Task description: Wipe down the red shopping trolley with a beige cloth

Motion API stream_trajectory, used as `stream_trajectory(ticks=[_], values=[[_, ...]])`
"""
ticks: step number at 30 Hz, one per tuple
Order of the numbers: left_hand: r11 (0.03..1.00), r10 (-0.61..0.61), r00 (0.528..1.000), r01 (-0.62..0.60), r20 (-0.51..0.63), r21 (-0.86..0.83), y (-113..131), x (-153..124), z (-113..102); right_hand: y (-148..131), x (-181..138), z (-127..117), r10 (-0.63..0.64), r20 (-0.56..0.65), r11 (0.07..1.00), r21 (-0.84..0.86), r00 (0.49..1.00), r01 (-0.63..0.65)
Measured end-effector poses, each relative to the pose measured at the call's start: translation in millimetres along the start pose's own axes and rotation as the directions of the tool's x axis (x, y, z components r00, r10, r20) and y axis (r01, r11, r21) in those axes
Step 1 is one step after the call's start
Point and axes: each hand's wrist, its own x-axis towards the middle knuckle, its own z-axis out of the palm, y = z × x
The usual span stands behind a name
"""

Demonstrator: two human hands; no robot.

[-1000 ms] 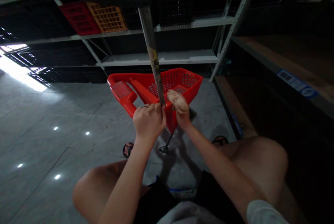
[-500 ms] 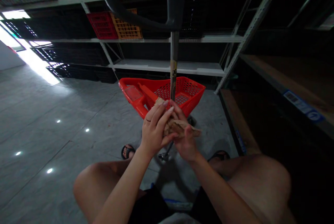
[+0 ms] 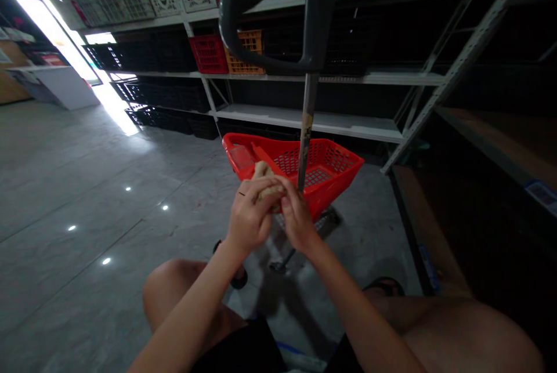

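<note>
My left hand (image 3: 249,215) has its fingers curled over a crumpled tan wad (image 3: 263,169) that looks like paper or peeled tape. From the other side, my right hand (image 3: 298,217) pinches the same wad, its fingertips meeting those of the left. Most of the wad is hidden by my fingers; one lumpy end pokes out above the left knuckles. Right behind the hands stands a red plastic shopping-cart basket (image 3: 333,193) with perforated walls. In front of the basket rises a metal pole (image 3: 304,155) bearing a yellowish worn patch.
A dark grey looped handle (image 3: 319,25) tops the pole, close to my view. White metal shelving (image 3: 339,122) holds black crates, a red crate (image 3: 209,54) and an orange crate (image 3: 245,52). Wooden-edged shelving (image 3: 429,228) stands at the right. My knees flank the cart.
The view has swung left, so the cart and shelves appear further right. My hands have closed more tightly around the wad, and the flap that stuck out at its right is now hidden.
</note>
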Motion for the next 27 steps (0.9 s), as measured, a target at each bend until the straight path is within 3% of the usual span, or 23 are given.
stream_trajectory(ticks=[3,5,8,11,13,15,17,20,22,24,27], values=[[0.990,0.131,0.991,-0.133,0.040,0.054,25.5,-5.5,6.2,2.3,-15.6,-14.1,0.023,-0.107,0.994,0.106,0.994,-0.011],[0.989,0.140,0.988,-0.143,0.071,0.035,17.3,-4.2,9.3,0.5,-24.9,-30.2,0.032,-0.074,0.990,0.140,0.997,-0.022],[0.998,-0.063,0.996,0.063,0.056,-0.005,-31.8,5.5,10.1,-3.6,-34.6,-57.3,0.076,-0.001,0.986,0.146,0.997,-0.075],[0.950,-0.313,0.950,0.313,-0.014,0.005,-87.5,20.0,9.4,-4.1,-39.0,-78.4,0.109,0.002,0.994,0.026,0.994,-0.110],[0.918,-0.395,0.918,0.396,-0.045,0.023,-101.9,27.8,10.5,-1.8,-39.4,-86.3,0.112,-0.035,0.991,-0.068,0.993,-0.114],[0.913,-0.407,0.913,0.408,-0.027,0.032,-87.7,31.3,13.7,2.0,-38.0,-90.2,0.111,-0.097,0.986,-0.117,0.989,-0.122],[0.934,-0.358,0.933,0.357,0.037,0.033,-49.3,30.0,18.8,6.2,-35.5,-92.9,0.106,-0.152,0.983,-0.131,0.983,-0.127],[0.994,-0.113,0.976,0.113,0.184,0.013,16.8,25.3,28.4,12.0,-32.2,-101.2,0.067,-0.160,0.980,-0.175,0.985,-0.095],[1.000,0.028,0.971,-0.030,0.236,0.003,37.5,25.6,33.9,15.2,-30.9,-110.8,0.020,-0.111,0.972,-0.232,0.994,-0.045],[0.999,0.016,0.976,-0.022,0.218,0.025,27.6,29.8,36.7,18.0,-30.3,-121.1,-0.023,-0.069,0.962,-0.273,0.997,0.003],[0.980,-0.194,0.976,0.188,0.101,0.065,-26.0,38.3,35.3,21.0,-30.0,-130.0,-0.044,-0.064,0.961,-0.274,0.997,0.025]])
